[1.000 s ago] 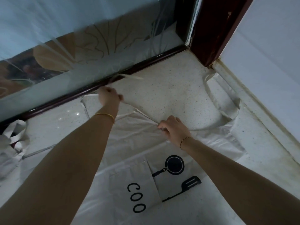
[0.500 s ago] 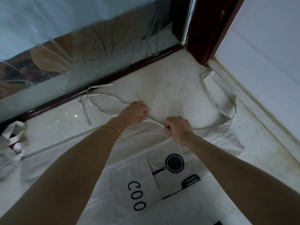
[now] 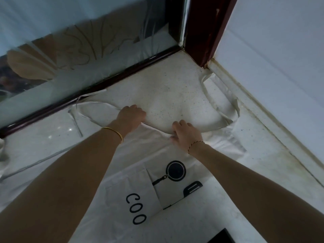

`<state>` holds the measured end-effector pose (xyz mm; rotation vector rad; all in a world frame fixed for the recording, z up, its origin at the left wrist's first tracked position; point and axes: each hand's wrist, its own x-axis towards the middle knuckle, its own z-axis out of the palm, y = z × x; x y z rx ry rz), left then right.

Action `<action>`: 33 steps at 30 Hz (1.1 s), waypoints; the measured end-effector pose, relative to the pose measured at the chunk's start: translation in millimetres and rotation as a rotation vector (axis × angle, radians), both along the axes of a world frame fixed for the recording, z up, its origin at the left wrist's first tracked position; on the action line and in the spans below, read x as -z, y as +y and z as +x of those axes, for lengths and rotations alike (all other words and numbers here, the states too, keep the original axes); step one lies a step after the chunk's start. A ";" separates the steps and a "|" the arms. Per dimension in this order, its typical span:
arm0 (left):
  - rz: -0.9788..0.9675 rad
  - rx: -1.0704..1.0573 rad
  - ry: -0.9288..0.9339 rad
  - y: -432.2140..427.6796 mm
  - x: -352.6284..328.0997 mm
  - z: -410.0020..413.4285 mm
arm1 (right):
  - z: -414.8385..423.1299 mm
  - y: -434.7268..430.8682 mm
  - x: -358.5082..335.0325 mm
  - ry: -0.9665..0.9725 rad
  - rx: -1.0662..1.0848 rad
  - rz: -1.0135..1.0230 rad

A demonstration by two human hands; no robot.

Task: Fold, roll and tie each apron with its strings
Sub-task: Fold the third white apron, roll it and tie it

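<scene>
While both hands (image 3: 130, 114) (image 3: 185, 135) grip it, the apron (image 3: 140, 155) reads "COO".

Head view, steeply down, close overhead.

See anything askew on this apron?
A folded flap on the apron hides part of its print, cutting it at COO. The neck strap lies twisted against the wall base, and a tie string straggles to the window frame.

Home-like room corner, speckled stone floor (image 3: 166, 88), etched glass panel (image 3: 87, 41), dark wooden frame (image 3: 206, 32), white wall (image 3: 280, 50)
</scene>
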<state>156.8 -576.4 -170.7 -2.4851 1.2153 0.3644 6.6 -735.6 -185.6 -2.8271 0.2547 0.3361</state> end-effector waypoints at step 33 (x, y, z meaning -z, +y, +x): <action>-0.216 -0.154 0.146 -59.3 9.0 -139.9 | -60.2 -147.7 -76.9 0.347 0.187 -0.701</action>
